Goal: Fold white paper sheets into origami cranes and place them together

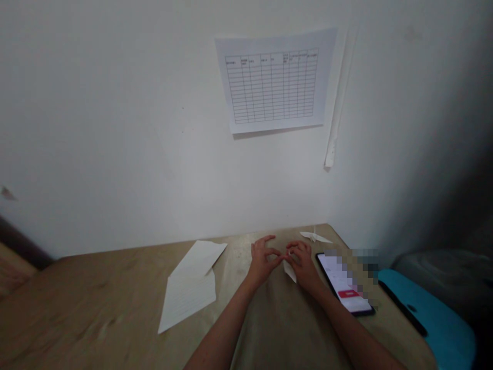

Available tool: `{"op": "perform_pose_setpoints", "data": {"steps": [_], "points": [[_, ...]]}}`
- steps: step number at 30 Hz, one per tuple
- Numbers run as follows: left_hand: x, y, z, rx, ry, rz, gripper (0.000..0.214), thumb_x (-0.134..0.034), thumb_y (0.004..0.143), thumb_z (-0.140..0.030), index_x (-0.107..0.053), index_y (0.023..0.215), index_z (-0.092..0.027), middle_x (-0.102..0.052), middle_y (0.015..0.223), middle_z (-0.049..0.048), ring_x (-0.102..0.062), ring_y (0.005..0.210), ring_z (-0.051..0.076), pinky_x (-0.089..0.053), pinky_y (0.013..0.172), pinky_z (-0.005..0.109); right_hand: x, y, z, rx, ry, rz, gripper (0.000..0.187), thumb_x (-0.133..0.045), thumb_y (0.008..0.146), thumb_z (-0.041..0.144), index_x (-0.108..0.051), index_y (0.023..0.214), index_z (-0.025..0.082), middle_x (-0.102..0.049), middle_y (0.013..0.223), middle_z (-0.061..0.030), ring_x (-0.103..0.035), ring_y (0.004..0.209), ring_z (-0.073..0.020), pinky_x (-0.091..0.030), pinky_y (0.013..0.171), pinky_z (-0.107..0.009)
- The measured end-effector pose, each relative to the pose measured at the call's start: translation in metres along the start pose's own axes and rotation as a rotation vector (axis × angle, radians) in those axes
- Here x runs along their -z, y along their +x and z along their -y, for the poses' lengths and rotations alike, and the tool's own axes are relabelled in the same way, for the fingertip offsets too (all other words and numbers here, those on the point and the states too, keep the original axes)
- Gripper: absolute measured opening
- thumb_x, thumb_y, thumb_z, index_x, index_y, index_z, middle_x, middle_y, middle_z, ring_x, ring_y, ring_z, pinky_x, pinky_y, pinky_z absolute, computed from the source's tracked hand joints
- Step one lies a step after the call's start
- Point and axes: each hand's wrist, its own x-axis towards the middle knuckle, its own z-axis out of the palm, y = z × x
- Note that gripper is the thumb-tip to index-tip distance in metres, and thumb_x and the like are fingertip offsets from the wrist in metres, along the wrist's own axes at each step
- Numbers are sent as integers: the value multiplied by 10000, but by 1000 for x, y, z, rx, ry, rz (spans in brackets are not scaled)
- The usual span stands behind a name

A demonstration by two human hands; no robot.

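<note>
Over the table's right half, my right hand (pixel 303 263) pinches a small folded piece of white paper (pixel 290 272), which hangs down below the fingers. My left hand (pixel 265 261) meets it from the other side, thumb and index fingertip closed at the paper's upper end, the other fingers raised. Both hands' fingertips hide the top of the piece. Behind my right hand lies a folded paper figure (pixel 315 237) with thin pointed ends, like a crane.
White paper sheets (pixel 190 290) with creases lie left of my hands. A lit phone (pixel 342 288) rests right of my right forearm, partly blurred out. A blue chair or stool (pixel 431 313) stands past the table's right edge. A printed table sheet (pixel 275 87) hangs on the wall.
</note>
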Motion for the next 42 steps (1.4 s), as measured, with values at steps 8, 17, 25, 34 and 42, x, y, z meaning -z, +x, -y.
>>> {"op": "perform_pose_setpoints", "data": {"steps": [8,17,25,34,42], "points": [[-1,1,-2,-23,14,-5,124,-816,734,-167,-786,800,-268,-577,1413,55,-491,1325,293,-296,1184,579,-6,0,-1,7,-12,-6,117,-625,885,348,-663,819,259,-660,1094,-82,-511,1112,-295,-408,1015,-533],[2,2,0,-5,27,8,137,-812,755,-164,-790,830,-275,-587,1418,59,-489,1331,302,-284,1172,618,-4,0,-5,-18,-12,-29,146,-622,899,365,-678,857,236,-652,1111,-88,-515,1128,-280,-393,1033,-494],[10,4,-1,74,-1,-103,82,-793,779,-180,-780,815,-252,-611,1370,65,-510,1315,283,-309,1165,591,-3,0,-9,-56,-78,-81,240,-691,848,439,-716,967,232,-647,1113,-98,-525,1142,-294,-414,1035,-485],[12,3,0,105,25,-211,44,-758,819,-199,-764,821,-242,-615,1348,70,-512,1308,262,-328,1162,558,-2,-3,-12,-156,-153,-26,258,-676,846,467,-733,755,232,-648,1106,-113,-534,1141,-301,-406,1054,-471],[13,4,-1,145,22,-137,43,-759,820,-237,-789,837,-262,-608,1378,47,-499,1330,256,-326,1184,526,1,-1,-10,-218,-160,11,190,-656,853,379,-757,785,233,-666,1140,-109,-511,1183,-306,-368,1096,-476]]}}
